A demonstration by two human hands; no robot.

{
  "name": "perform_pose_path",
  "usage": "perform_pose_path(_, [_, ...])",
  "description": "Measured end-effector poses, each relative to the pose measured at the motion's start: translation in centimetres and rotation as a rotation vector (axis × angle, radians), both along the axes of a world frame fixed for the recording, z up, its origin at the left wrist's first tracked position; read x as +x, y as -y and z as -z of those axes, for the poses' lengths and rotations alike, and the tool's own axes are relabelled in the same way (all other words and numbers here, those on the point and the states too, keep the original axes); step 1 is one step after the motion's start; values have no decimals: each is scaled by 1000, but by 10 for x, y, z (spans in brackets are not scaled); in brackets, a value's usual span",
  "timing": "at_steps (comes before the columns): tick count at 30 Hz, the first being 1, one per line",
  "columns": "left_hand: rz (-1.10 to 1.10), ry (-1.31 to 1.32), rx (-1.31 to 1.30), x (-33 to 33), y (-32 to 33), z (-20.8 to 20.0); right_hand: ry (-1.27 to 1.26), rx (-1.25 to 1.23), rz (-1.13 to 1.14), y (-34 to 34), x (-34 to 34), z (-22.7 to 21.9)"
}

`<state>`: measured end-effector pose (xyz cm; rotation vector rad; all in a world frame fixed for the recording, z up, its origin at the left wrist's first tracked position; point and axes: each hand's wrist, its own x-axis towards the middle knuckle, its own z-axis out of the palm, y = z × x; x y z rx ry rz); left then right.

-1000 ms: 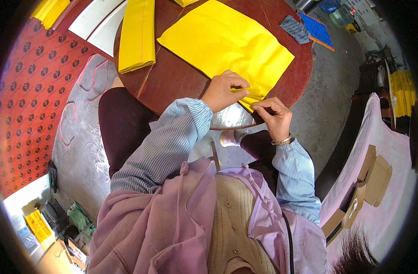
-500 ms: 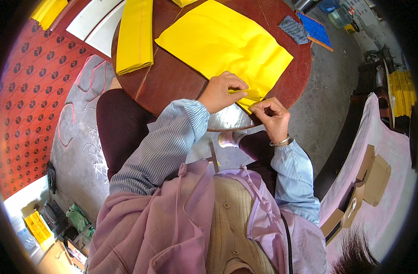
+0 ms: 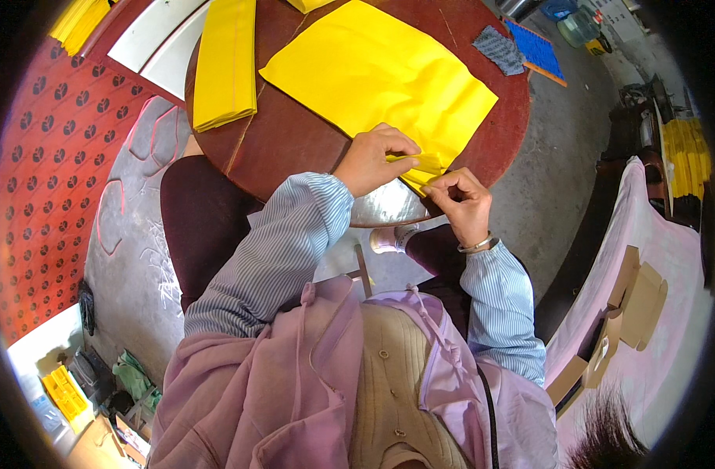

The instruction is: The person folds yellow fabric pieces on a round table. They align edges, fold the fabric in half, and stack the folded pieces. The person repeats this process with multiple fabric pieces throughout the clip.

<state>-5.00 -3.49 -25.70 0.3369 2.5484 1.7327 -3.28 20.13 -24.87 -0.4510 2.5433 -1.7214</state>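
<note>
A wide yellow fabric sheet [image 3: 381, 70] lies flat across the round dark-red table [image 3: 295, 160], its near corner at the front edge. My left hand [image 3: 375, 159] pinches a folded part of that near end between thumb and fingers. Just to the right, my right hand [image 3: 461, 202] is closed with thumb and forefinger on the very edge of the same sheet. The fingertips hide how the small fold is layered. Left of the sheet rests a long folded stack of yellow fabric [image 3: 226, 66], apart from both hands.
A grey knitted cloth [image 3: 499, 50] and a blue flat piece with an orange edge [image 3: 536, 51] lie at the table's right rim. Open cardboard boxes [image 3: 643, 305] rest on a pink cloth at the right. A red patterned panel [image 3: 53, 180] stands at the left.
The whole view has shifted slightly, moving the table a little leftward in the picture. Both hands keep their pinch on the yellow sheet, with hardly any movement.
</note>
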Motion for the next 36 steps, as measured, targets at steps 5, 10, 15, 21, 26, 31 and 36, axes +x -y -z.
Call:
perform_pose_path(5, [13, -7, -3, -1, 1, 0, -10, 7, -2, 1, 0, -1])
perform_pose_path(10, [15, 2, 0, 0, 2, -1, 2, -1, -6, 1, 1, -1])
perform_pose_path(15, [9, 10, 4, 0, 2, -1, -20, 11, -11, 1, 0, 0])
perform_pose_path(21, [10, 3, 5, 0, 2, 1, -23, 10, -8, 1, 0, 0])
perform_pose_path(26, [13, 5, 5, -1, 2, 2, -23, 5, -5, 2, 0, 0])
perform_pose_path(31, [21, 24, 12, -1, 4, 2, -49, 17, -2, 2, 0, 0])
perform_pose_path(36, [38, 16, 11, 0, 6, -2, -164, 76, 23, 8, -3, -9])
